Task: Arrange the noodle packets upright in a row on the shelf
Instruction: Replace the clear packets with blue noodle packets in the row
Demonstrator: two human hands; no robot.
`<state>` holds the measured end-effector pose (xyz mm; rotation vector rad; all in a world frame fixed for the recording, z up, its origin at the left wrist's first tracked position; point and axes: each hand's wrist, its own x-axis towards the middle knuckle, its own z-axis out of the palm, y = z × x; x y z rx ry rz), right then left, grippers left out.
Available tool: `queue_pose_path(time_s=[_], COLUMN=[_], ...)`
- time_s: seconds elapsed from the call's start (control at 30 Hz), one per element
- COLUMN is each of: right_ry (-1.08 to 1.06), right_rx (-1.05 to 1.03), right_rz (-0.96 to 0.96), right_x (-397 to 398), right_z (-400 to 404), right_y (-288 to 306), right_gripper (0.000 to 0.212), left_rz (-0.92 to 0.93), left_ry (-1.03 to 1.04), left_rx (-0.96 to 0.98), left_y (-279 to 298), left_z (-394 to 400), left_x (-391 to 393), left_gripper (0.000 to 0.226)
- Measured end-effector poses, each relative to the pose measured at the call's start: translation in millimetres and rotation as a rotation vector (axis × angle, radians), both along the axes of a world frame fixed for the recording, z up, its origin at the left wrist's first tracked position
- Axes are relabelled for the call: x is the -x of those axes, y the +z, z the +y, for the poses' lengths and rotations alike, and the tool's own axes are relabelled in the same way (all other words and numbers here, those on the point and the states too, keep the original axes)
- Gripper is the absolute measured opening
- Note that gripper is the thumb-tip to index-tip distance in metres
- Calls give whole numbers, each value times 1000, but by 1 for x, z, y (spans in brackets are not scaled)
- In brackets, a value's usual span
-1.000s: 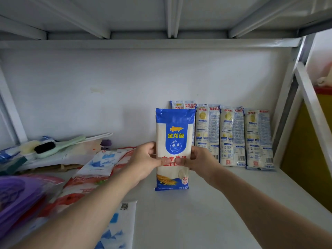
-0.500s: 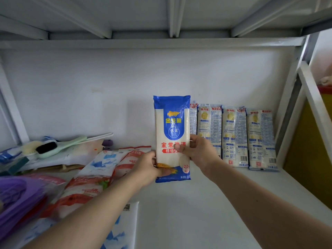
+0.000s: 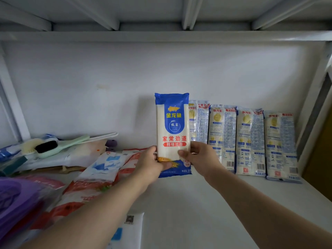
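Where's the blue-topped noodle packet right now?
Centre of the head view: blue-topped noodle packet held upright by left hand and right hand, just left of the leaning row.

Green brush (image 3: 59, 145) atop cluttered bags (image 3: 100, 169) at left, purple plastic (image 3: 16, 200) nearest.

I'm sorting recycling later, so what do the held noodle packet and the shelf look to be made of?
The noodle packet, gripped near its base by the left hand and right hand, looks like thin glossy plastic film: part-clear body, crimped top seal. The shelf looks like white-painted metal, judging by the angled frame bars and the ribbed deck above; smooth matte finish, though the board could be something else.
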<state>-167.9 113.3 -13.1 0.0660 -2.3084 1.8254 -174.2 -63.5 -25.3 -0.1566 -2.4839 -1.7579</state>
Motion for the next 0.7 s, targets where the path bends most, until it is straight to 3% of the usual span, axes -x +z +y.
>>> queue_pose_path(time_s=[0.2,0.7], right_ry=[-35,-133], right_rx=[19,-72], right_rz=[-15,-77], right_x=[18,70], right_z=[-13,-33], right_y=[-6,-15], right_gripper=[17,8], left_rz=[31,-21], left_ry=[83,191], left_rx=[137,232], left_y=[1,-6], left_z=[1,5], left_x=[22,82], left_gripper=[33,22])
